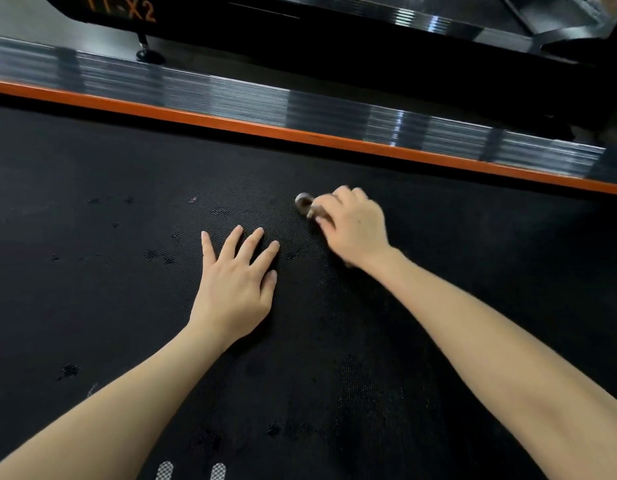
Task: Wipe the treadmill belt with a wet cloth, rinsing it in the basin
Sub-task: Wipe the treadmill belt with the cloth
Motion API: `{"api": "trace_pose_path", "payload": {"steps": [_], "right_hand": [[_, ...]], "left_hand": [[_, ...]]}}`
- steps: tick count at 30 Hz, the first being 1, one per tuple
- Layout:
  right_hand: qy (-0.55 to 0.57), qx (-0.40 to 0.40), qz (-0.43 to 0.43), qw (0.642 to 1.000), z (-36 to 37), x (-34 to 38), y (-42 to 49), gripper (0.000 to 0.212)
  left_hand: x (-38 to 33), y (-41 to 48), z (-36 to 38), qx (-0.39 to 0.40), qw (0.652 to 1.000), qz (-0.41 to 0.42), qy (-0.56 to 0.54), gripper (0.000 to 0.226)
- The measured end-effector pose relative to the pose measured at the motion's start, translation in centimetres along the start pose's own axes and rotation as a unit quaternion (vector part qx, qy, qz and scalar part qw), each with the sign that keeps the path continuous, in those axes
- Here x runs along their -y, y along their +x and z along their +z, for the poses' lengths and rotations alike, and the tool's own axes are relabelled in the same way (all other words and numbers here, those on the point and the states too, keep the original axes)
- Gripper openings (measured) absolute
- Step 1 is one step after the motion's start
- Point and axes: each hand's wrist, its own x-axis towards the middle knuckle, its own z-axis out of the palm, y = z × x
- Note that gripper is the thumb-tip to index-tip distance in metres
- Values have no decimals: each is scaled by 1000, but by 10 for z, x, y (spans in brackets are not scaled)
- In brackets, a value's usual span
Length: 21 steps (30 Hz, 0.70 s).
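Resting flat on the black treadmill belt point(127, 168), the left hand point(236, 282) has its fingers spread apart. Just beside it, the blurred right hand point(352, 226) curls its fingers round a small bunched grey cloth point(304, 201), near the orange side strip point(230, 121).

An orange strip point(300, 135) and a ribbed grey side rail point(230, 95) run along the far edge — behind, a black machine point(230, 29) with orange lettering point(127, 8).
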Motion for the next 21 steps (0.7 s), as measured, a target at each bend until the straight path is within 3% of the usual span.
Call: {"api": "trace_pose_path", "payload": {"steps": [2,4,6,8,13,15,18,21], "right_hand": [[-35,-5,121,992,1,-34,16,23],[-40,-5,272,962,0,-59,30,27],[-25,-18,335,942,4,-59,46,30],[2,-20,316,949,10,-39,64,31],[15,-23,167,986,23,-3,81,34],[2,-15,178,984,18,-21,77,29],[9,-16,264,964,16,-42,71,29],[15,-12,225,974,18,-19,67,35]], "left_hand": [[0,0,1,-5,1000,-1,-1,53],[-1,0,2,-6,1000,-3,-1,52],[-2,0,3,-8,1000,-7,2,52],[-2,0,3,-11,1000,-6,3,51],[-1,0,1,-11,1000,-4,-1,51],[-1,0,1,-12,1000,-5,-4,51],[-2,0,1,-15,1000,-4,-5,50],[-3,0,0,-17,1000,-7,-5,50]]}}
